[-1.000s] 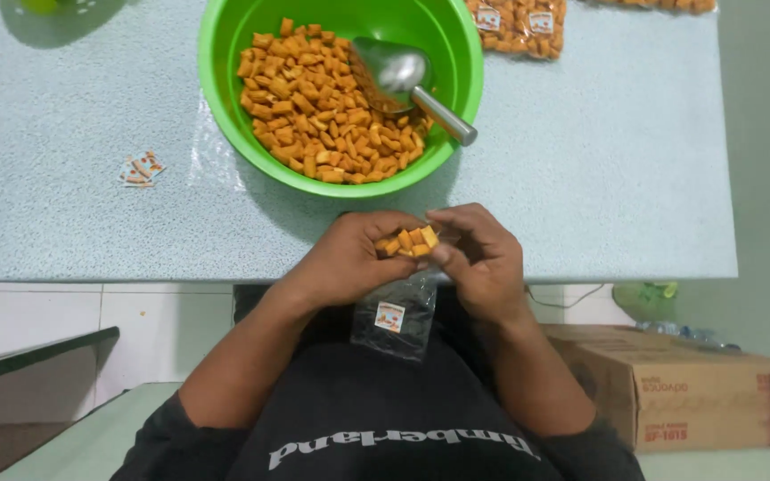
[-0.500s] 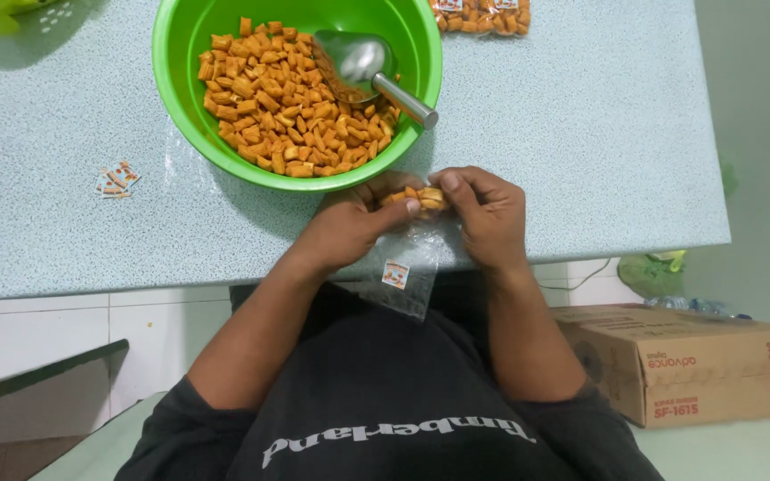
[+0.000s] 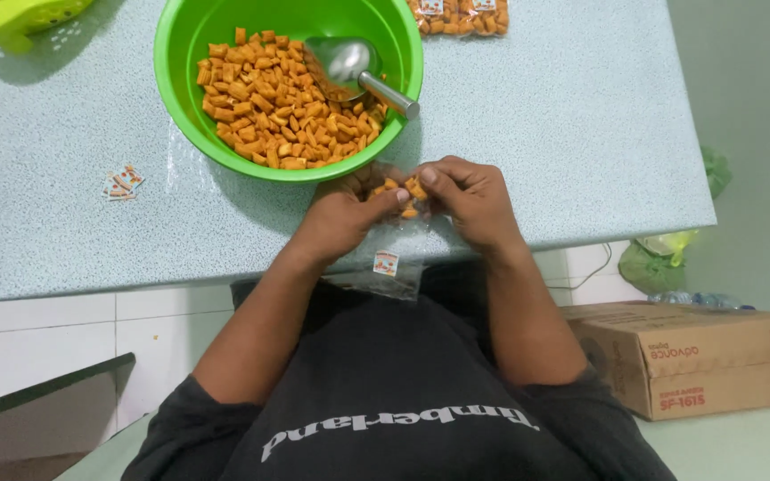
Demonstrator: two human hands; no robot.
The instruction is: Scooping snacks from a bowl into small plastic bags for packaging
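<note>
Fingers [image 3: 400, 195] of both hands pinched a small clear bag [image 3: 391, 245] of orange snack pieces at the tabletop [image 3: 563, 134] edge, just below a green bowl [image 3: 180, 116] holding more snacks and a metal scoop [image 3: 358, 67].

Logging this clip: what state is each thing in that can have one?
Clear bag: open at top, partly filled, hanging off table edge.
Green bowl: upright, about half full of orange snacks.
Metal scoop: resting in bowl.
Left hand: gripping bag mouth.
Right hand: gripping bag mouth.
Cardboard box: closed.

Bright, even overhead light; soft shadow under green bowl [image 3: 180, 107]; glare on metal scoop [image 3: 349, 61]; sharp focus.
</note>
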